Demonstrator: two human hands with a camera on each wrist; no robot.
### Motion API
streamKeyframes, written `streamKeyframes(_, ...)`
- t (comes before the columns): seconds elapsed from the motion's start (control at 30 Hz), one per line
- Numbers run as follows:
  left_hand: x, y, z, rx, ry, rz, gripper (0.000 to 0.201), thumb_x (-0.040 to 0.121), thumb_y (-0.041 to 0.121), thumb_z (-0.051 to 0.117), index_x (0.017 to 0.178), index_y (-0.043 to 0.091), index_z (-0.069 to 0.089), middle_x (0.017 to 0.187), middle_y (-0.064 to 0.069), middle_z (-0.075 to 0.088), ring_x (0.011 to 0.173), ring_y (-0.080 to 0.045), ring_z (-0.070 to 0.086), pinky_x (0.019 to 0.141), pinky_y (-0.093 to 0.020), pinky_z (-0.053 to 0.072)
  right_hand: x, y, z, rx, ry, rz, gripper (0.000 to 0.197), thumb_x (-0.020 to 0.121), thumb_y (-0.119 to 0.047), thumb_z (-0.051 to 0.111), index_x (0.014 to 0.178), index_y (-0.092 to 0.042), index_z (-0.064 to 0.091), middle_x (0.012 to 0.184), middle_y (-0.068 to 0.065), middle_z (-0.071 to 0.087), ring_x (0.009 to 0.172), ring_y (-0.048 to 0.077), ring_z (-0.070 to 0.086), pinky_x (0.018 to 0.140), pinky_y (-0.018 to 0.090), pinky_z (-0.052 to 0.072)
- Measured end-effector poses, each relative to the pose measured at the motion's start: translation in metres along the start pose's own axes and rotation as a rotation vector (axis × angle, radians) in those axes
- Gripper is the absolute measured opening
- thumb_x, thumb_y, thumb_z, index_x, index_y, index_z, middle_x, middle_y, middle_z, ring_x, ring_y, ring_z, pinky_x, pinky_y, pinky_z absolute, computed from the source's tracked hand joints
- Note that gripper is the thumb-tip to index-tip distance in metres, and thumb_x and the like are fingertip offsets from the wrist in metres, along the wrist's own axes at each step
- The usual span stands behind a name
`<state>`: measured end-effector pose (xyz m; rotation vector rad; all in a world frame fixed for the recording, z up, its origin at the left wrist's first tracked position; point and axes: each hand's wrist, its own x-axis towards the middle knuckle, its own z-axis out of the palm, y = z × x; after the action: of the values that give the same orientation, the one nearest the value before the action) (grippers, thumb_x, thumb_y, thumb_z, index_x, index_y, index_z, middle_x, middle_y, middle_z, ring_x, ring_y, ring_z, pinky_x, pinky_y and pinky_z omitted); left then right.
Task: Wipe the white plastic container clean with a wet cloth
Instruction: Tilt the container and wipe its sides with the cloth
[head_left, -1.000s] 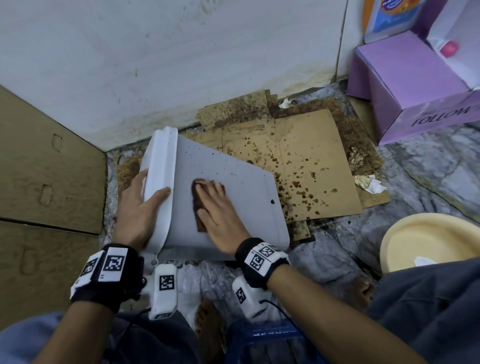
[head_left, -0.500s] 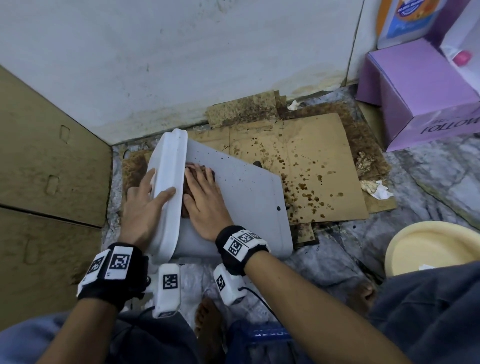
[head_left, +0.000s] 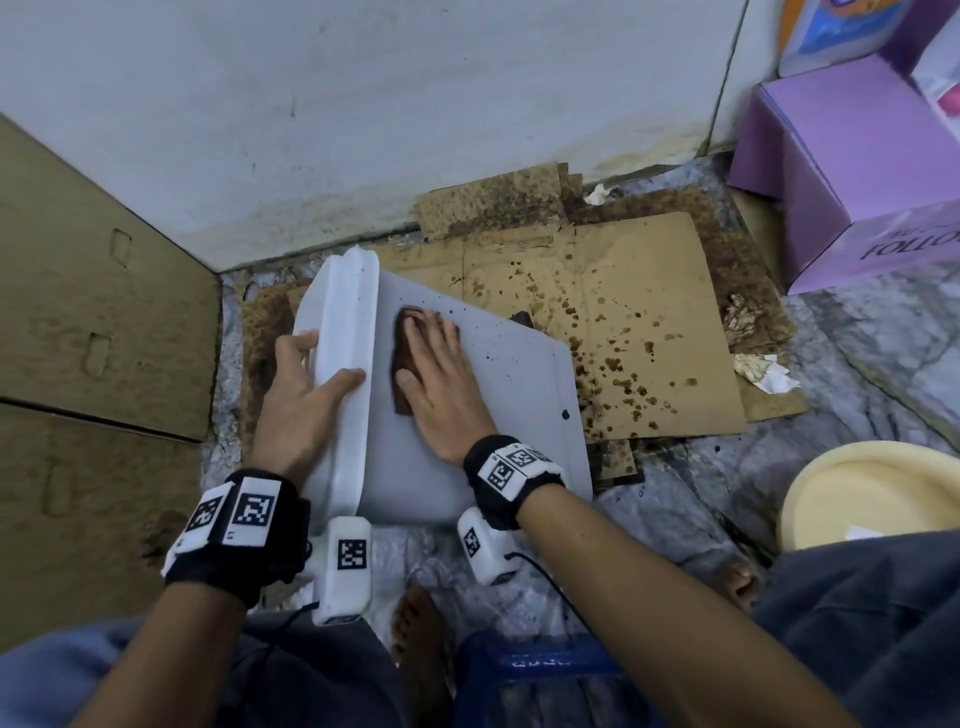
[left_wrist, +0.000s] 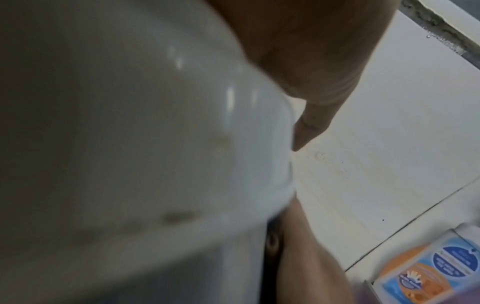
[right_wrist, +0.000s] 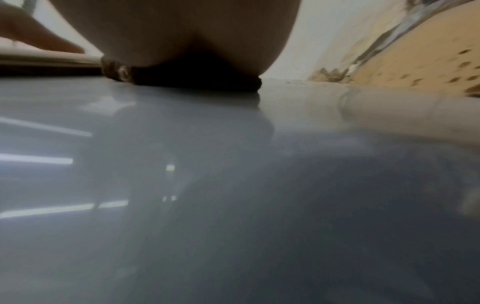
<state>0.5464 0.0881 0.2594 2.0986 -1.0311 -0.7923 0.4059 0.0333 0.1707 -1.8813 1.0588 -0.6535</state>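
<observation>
The white plastic container lies on its side on the floor, its thick rim to the left. My left hand grips that rim, thumb on the near face and fingers behind it; the left wrist view shows the blurred rim close up. My right hand lies flat, fingers straight, pressing a dark brown cloth onto the container's upturned wall just right of the rim. In the right wrist view the cloth sits squashed under my palm on the glossy wall. Dark specks dot the wall.
Stained cardboard sheets lie under and behind the container against the white wall. A cardboard box stands at left, a purple box at far right, a pale yellow basin at near right. A blue stool and bare feet are below.
My right hand slid the cloth left up against the rim, then back a little to the right and further from me. The left hand kept its grip on the rim.
</observation>
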Motion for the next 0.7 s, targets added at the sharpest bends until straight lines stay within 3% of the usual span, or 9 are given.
streamKeyframes(0.1, -0.001, -0.007, -0.001, -0.005, 0.003, -0.020, 0.061, 0.070, 0.045, 0.064, 0.124, 0.033, 0.037, 0.129, 0.000, 0.054, 0.115, -0.025, 0.056, 0.105, -0.051, 0.044, -0.015, 0.040, -0.004, -0.055, 0.008, 0.150, 0.057, 0.104, -0.035, 0.027, 0.153, -0.023, 0.001, 0.161, 0.002, -0.010, 0.147, 0.020, -0.016, 0.121, 0.044, -0.003)
streamKeyframes(0.2, -0.004, -0.012, -0.001, -0.017, 0.011, -0.013, 0.066, 0.066, 0.057, 0.065, 0.123, 0.040, 0.037, 0.133, 0.003, 0.053, 0.120, -0.024, 0.055, 0.107, -0.052, 0.042, -0.024, 0.056, -0.005, -0.036, 0.032, 0.254, 0.057, 0.104, -0.031, 0.028, 0.153, -0.020, 0.002, 0.161, 0.002, -0.009, 0.147, 0.022, -0.016, 0.120, 0.047, -0.001)
streamKeyframes(0.27, -0.004, -0.013, 0.000, -0.026, 0.014, -0.007, 0.067, 0.066, 0.063, 0.066, 0.124, 0.043, 0.039, 0.135, 0.005, 0.053, 0.123, -0.024, 0.055, 0.108, -0.053, 0.042, -0.022, 0.044, -0.002, -0.023, 0.060, 0.239, 0.058, 0.102, -0.031, 0.028, 0.153, -0.018, 0.004, 0.161, 0.004, -0.008, 0.147, 0.024, -0.016, 0.120, 0.047, -0.004)
streamKeyframes(0.43, -0.003, -0.014, -0.001, 0.066, 0.012, 0.031, 0.078, 0.070, 0.067, 0.059, 0.142, 0.053, 0.033, 0.148, 0.008, 0.048, 0.133, -0.021, 0.049, 0.112, -0.052, 0.038, -0.016, -0.010, 0.012, -0.027, 0.020, -0.031, 0.058, 0.101, -0.032, 0.030, 0.153, -0.021, 0.006, 0.162, 0.002, -0.005, 0.147, 0.020, -0.016, 0.119, 0.037, -0.010)
streamKeyframes(0.53, -0.001, -0.014, -0.002, 0.077, 0.011, 0.018, 0.080, 0.070, 0.070, 0.058, 0.144, 0.056, 0.031, 0.152, 0.008, 0.044, 0.136, -0.022, 0.047, 0.114, -0.052, 0.037, -0.015, -0.007, 0.010, -0.014, 0.001, -0.074, 0.057, 0.102, -0.031, 0.032, 0.153, -0.020, 0.008, 0.162, 0.000, -0.004, 0.148, 0.017, -0.015, 0.119, 0.035, -0.008)
streamKeyframes(0.6, 0.003, -0.014, -0.002, 0.045, 0.018, 0.014, 0.077, 0.069, 0.068, 0.061, 0.141, 0.060, 0.033, 0.151, 0.010, 0.046, 0.135, -0.020, 0.048, 0.114, -0.051, 0.037, -0.016, 0.012, 0.006, -0.023, 0.009, -0.051, 0.057, 0.103, -0.034, 0.030, 0.153, -0.022, 0.006, 0.162, 0.000, -0.006, 0.147, 0.016, -0.017, 0.118, 0.033, -0.009)
streamKeyframes(0.7, 0.008, -0.015, -0.002, 0.005, 0.019, 0.000, 0.074, 0.070, 0.065, 0.065, 0.137, 0.063, 0.036, 0.150, 0.013, 0.046, 0.135, -0.019, 0.049, 0.113, -0.050, 0.038, -0.022, 0.056, -0.005, -0.040, 0.038, 0.157, 0.057, 0.103, -0.038, 0.025, 0.153, -0.024, 0.000, 0.161, 0.002, -0.010, 0.146, 0.019, -0.018, 0.119, 0.037, -0.009)
